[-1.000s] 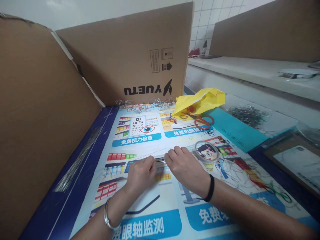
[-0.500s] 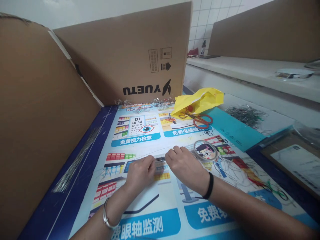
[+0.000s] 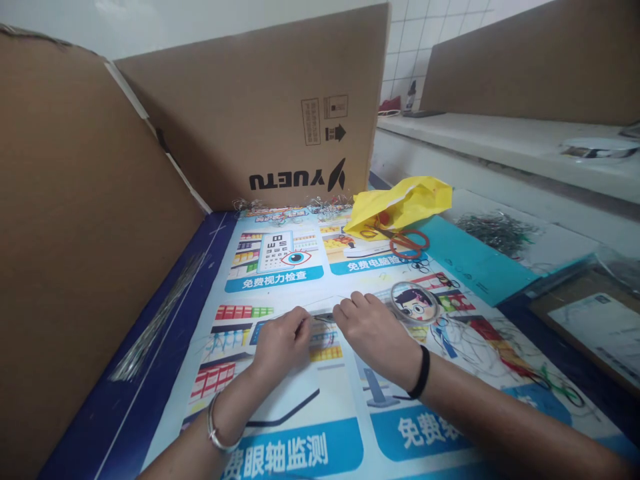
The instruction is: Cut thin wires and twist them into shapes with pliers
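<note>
Clock centred on the gap between the hands. Nearest, 7 o'clock: polished silver metal bangle (image 3: 215,427) on left wrist. Black elastic band (image 3: 424,372) on right wrist, 4 o'clock. Left hand (image 3: 284,340) at 8, fingers curled tight; right hand (image 3: 375,337) at 4, knuckles up, fingers bent. Both pinch a thin dark wiry strand (image 3: 325,317), which spans the gap at centre; fingertips hidden, exact grip can't be told.

Underneath: white-and-blue printed poster sheet (image 3: 335,393) on dark blue desk (image 3: 107,413). 4 o'clock: loose green and black thin loops (image 3: 563,387). 3 o'clock: clear round flat dish (image 3: 415,303) just beside right hand, cartoon head inside its outline; farther out, clear-plastic-wrapped brown packet (image 3: 595,327) with white label. 9 o'clock: bundle of straight silvery wires (image 3: 157,327).

1 to 2 o'clock: orange-handled scissors (image 3: 409,244), blades against crumpled yellow bag (image 3: 400,207). 2 o'clock: turquoise flat sheet (image 3: 463,260), then heap of dark wire clippings (image 3: 497,232). 12 o'clock: tangled silvery wire scraps (image 3: 327,205) at foot of brown cardboard panel (image 3: 240,127), "YUETU" print upside down. 10 o'clock: second plain brown cardboard panel (image 3: 75,220). Far 1 o'clock: small dark bottle (image 3: 411,98) on white ledge (image 3: 500,139).
</note>
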### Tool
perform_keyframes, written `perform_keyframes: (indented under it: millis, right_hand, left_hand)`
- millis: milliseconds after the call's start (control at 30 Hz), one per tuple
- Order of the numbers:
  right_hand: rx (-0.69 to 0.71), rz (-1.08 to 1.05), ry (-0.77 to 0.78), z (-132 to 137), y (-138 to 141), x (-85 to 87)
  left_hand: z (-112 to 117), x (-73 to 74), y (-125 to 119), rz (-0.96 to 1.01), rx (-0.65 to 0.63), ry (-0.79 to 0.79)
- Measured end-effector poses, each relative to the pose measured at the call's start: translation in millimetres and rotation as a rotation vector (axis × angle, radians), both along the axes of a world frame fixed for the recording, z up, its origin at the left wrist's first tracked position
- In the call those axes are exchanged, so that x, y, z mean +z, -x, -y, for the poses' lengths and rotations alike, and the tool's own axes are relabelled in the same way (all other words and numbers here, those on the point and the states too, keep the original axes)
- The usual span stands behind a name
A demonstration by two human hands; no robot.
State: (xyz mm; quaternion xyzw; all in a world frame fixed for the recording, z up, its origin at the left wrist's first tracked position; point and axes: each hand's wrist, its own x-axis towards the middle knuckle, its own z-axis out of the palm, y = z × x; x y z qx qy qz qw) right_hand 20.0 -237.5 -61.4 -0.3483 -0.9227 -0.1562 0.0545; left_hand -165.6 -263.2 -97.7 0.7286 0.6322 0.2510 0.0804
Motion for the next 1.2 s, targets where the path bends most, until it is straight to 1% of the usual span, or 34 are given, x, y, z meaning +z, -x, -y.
perform_keyframes:
  millis: [100,200,267,367,467,567,833,1033,1200]
  right_hand:
    - [-0.008,-0.003,0.051,-2,-1,-1.4]
    - [-0.029,-0.015,0.156,-6,-3,-2.5]
    - [-0.074,-0.033,0.245,-9,-4,-2.4]
    - [-0.138,-0.051,0.347,-13,-5,-1.0]
    - [-0.14,-0.066,0.425,-17,-7,0.5]
    - [-0.149,-0.075,0.471,-19,-8,1.4]
    - [-0.185,-0.052,0.348,-13,-3,1.4]
    - [-0.144,-0.069,0.303,-13,-4,-1.8]
    - [-0.095,-0.079,0.237,-9,-4,-4.2]
  left_hand:
    - [-1,-0.5,3,-0.016,-0.042,0.003]
    - [-4,-3.1,9,0.003,-0.118,-0.012]
    - [-6,-4.3,12,0.071,-0.154,-0.015]
    - [-9,-2.8,14,0.225,-0.173,0.032]
    - [-10,1.0,12,0.371,-0.185,0.088]
    - [-11,3.3,10,0.455,-0.163,0.119]
    - [-9,2.9,9,0.406,-0.114,0.103]
    - [-9,6.3,8,0.438,-0.08,0.13]
    - [-8,5.3,6,0.449,-0.052,0.128]
